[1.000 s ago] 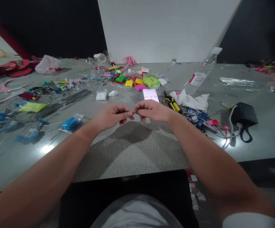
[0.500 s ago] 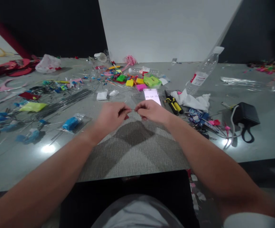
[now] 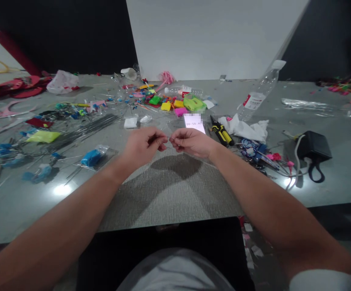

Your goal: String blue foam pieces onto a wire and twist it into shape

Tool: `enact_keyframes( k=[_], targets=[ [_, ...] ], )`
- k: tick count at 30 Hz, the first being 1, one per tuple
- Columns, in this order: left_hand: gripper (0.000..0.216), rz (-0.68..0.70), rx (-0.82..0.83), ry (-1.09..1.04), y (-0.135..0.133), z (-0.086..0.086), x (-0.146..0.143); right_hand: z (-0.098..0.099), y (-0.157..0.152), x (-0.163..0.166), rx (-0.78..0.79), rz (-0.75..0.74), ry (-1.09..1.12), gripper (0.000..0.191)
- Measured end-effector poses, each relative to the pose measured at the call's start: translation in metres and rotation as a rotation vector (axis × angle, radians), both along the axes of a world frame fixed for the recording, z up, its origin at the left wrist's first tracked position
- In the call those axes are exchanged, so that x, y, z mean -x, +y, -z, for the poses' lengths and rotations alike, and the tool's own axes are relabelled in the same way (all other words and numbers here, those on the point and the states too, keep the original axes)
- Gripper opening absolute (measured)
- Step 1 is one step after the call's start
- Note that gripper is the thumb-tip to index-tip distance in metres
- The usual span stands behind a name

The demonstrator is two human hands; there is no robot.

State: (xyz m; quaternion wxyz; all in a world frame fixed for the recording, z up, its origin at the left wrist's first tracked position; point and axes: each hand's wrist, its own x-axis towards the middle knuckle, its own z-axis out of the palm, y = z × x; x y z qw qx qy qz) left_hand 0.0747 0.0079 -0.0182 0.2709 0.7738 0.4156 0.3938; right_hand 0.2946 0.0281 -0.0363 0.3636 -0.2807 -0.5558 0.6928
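Observation:
My left hand [image 3: 146, 145] and my right hand [image 3: 190, 142] meet fingertip to fingertip above the front middle of the table, both pinched closed. Between them runs a thin wire, almost wholly covered by the fingers now. A phone [image 3: 194, 124] showing a running timer lies just behind my right hand. To that hand's right are pliers [image 3: 222, 132] with yellow and black handles. Left of my left hand rests a blue lump of clay in clear wrapping [image 3: 91, 157]. Behind it lies a small white packet [image 3: 131, 122].
A bundle of dark wires [image 3: 87, 128] lies at left, near a yellow-green packet [image 3: 43, 136]. Colourful clay packets [image 3: 193, 102] are heaped at the back. On the right stand a plastic bottle [image 3: 260, 93] and a black box with a cord [image 3: 314, 145]; crumpled tissue [image 3: 248, 127] lies between.
My fingertips have come slightly closer together, and the fingers of my right hand have shifted along the wire. Less of the wire shows between the hands.

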Motion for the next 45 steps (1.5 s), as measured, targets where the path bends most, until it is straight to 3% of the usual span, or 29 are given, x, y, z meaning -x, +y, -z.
enact_keyframes(
  k=[8,13,31,41,45],
  targets=[
    [0.019,0.002,0.114,-0.379,-0.004,0.003,-0.008,-0.014,-0.017,0.009,0.05,-0.024,0.151,0.014],
    [0.019,-0.002,0.198,-0.558,-0.003,0.004,-0.008,-0.014,-0.021,0.014,0.088,0.014,0.24,0.008],
    [0.016,0.035,0.282,-0.465,-0.003,-0.001,-0.007,-0.008,-0.015,0.018,0.067,0.19,0.098,0.01],
    [0.013,0.092,0.433,-0.399,0.001,-0.001,-0.006,-0.008,-0.015,0.017,0.094,0.184,0.011,0.008],
    [0.016,0.122,0.483,-0.371,0.003,0.001,-0.004,-0.008,-0.014,0.014,0.09,0.167,-0.003,0.015]
  ],
)
